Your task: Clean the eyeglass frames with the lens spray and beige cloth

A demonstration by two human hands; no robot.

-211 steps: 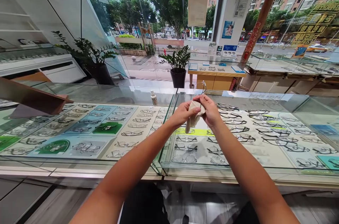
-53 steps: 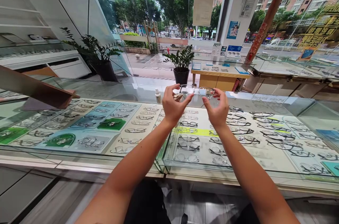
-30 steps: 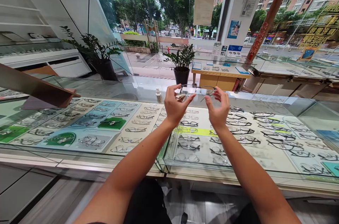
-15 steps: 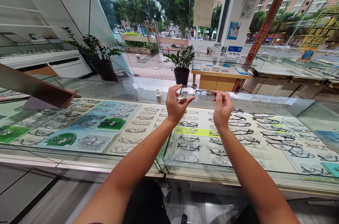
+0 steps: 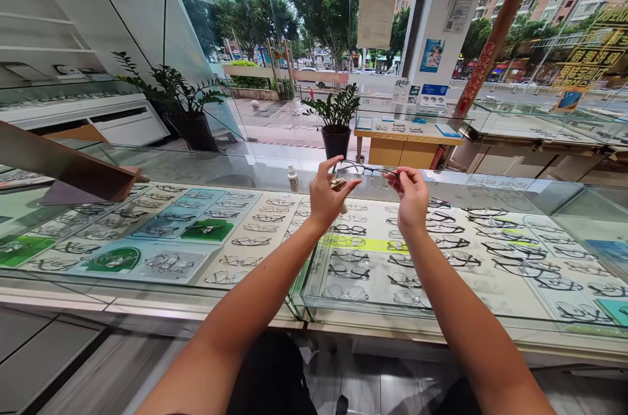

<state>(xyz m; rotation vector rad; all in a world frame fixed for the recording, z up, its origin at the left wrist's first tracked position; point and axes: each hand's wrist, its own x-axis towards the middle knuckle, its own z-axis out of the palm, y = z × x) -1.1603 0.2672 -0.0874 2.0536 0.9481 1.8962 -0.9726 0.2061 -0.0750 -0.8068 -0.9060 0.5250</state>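
A pair of dark-rimmed eyeglasses (image 5: 369,170) is held up above the glass display counter between both hands. My left hand (image 5: 328,196) grips the left side of the frame and also has a small pale cloth-like piece (image 5: 337,183) between its fingers. My right hand (image 5: 412,198) pinches the right side of the frame with thumb and fingers. Left of my left hand, a small white bottle (image 5: 293,178) stands upright on the counter top.
The glass display case (image 5: 304,310) spans the front, with rows of eyeglasses inside. A brown board (image 5: 69,163) juts in from the left. Behind the counter are a potted plant (image 5: 336,133), a wooden display table (image 5: 387,152) and large windows.
My right hand has shifted slightly, and its fingers now sit differently on the right end of the eyeglasses. My left hand has barely moved.
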